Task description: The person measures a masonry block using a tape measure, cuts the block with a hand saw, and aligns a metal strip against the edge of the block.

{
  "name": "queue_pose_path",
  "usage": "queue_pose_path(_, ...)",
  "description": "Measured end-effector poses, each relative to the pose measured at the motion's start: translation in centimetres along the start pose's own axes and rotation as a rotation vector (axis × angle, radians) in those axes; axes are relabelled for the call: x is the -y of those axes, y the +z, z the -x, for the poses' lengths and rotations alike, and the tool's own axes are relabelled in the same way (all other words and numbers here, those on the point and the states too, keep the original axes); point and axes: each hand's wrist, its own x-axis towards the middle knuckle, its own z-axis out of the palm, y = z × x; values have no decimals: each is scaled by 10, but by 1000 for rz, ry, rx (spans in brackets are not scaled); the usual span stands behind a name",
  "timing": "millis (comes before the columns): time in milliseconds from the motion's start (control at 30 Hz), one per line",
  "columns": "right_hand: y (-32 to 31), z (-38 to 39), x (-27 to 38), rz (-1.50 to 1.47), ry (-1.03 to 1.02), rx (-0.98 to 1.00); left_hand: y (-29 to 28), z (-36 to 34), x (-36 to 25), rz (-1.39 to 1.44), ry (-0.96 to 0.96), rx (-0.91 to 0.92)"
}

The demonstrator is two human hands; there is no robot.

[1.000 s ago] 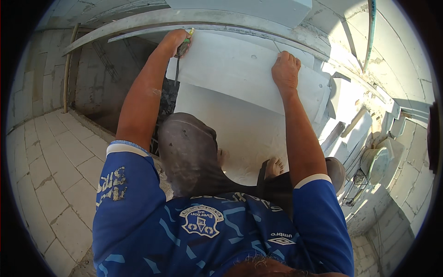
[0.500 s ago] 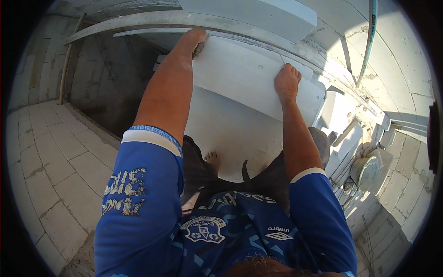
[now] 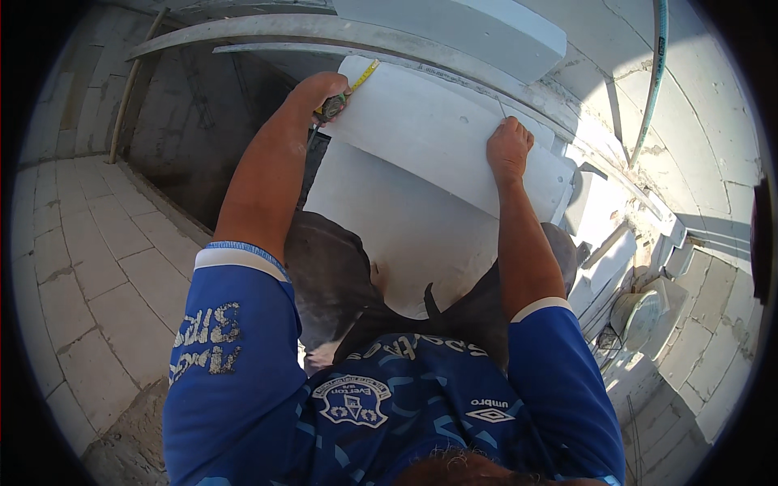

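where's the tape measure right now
In the head view it is up top, left of centre: the tape measure sits in the left hand at the white block's upper left corner, its yellow blade running along the top edge.

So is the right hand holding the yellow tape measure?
No, the left hand grips the tape measure; the right hand presses on the white block.

Grey metal rails bearing a white block, lower white block beneath.

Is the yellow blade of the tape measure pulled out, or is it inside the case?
Pulled out. A short yellow strip of the tape measure sticks out past the left hand and lies at the top corner of the white block.
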Motion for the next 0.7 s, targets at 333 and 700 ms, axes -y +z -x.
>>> queue_pose_path(333, -3, -3, 2, 34, 14, 50, 41, 15, 106, 295, 169, -117)
queue_pose_path(700, 0, -4, 4, 63, 5, 77, 63, 9, 148, 511, 300, -103)
